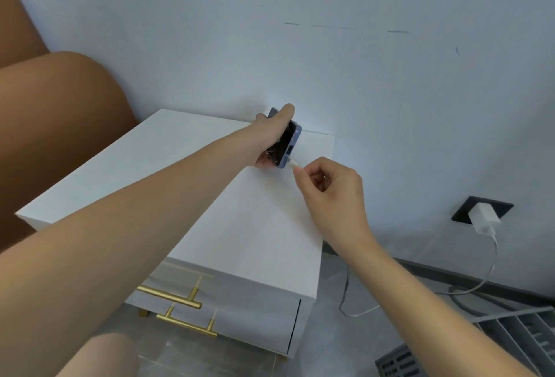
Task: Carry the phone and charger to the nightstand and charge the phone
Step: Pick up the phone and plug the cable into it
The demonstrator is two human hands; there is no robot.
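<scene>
My left hand grips a dark phone in a pale blue case, tilted above the far side of the white nightstand. My right hand pinches the white cable plug, whose tip touches the phone's bottom edge. The white charger block sits in a black wall socket at the right. Its white cable hangs to the floor and loops back toward the nightstand.
The nightstand has two drawers with gold bar handles. A brown padded headboard stands at the left. A grey slatted crate lies on the floor at bottom right. A dark cord runs along the baseboard.
</scene>
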